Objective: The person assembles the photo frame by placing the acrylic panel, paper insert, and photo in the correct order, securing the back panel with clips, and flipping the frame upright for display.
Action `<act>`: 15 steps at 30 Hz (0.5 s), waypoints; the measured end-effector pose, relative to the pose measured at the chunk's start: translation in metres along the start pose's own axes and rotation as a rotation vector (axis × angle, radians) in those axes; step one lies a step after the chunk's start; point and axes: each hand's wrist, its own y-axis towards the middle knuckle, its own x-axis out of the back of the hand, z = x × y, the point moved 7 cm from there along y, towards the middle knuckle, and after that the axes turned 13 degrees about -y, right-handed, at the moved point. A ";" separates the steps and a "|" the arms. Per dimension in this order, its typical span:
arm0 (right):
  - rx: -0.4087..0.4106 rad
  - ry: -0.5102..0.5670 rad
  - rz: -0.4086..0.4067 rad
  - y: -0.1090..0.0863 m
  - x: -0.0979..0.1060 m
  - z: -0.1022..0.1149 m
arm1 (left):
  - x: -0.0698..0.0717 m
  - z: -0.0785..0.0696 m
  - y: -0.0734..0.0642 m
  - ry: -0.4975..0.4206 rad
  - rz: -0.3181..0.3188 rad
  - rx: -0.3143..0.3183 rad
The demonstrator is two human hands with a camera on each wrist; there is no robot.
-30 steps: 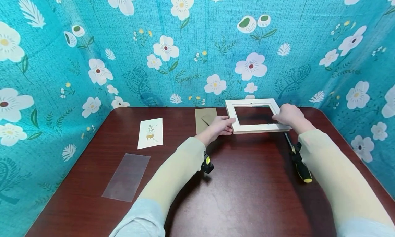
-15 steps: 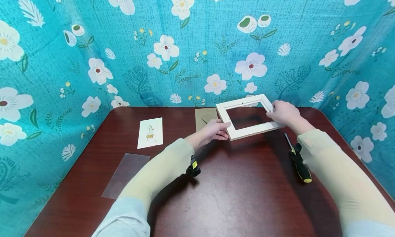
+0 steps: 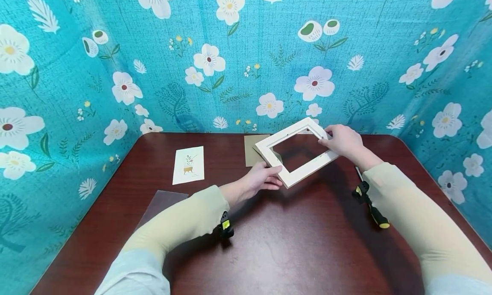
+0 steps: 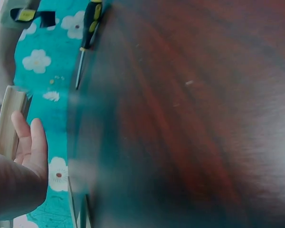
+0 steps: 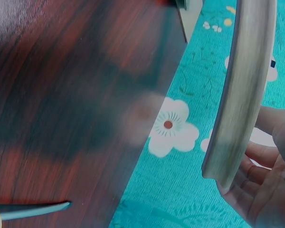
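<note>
Both hands hold a white picture frame [image 3: 306,171] in the air above the back of the table, tilted so its right end is higher. The left hand [image 3: 258,180] grips its near left corner, thumb on top and fingers beneath. At the right end, the right hand [image 3: 342,142] pinches the rail. The opening is see-through. In the left wrist view a wooden edge of the frame [image 4: 8,124] lies between the left thumb and fingers. The right wrist view shows the frame's outer side [image 5: 242,90] against the right fingers.
A brown backing board [image 3: 252,155] lies partly behind the frame. Left of it is a printed card [image 3: 188,165] with a plant drawing. A clear sheet [image 3: 161,203] is partly covered by the left arm. A black-and-yellow screwdriver [image 3: 379,218] lies under the right forearm.
The frame has moved left and nearer, turning so its left end is lower and its right end higher. Both hands keep their hold on it.
</note>
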 end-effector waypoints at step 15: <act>0.124 -0.074 -0.054 -0.008 -0.002 0.041 | 0.034 0.013 -0.034 -0.058 0.068 -0.005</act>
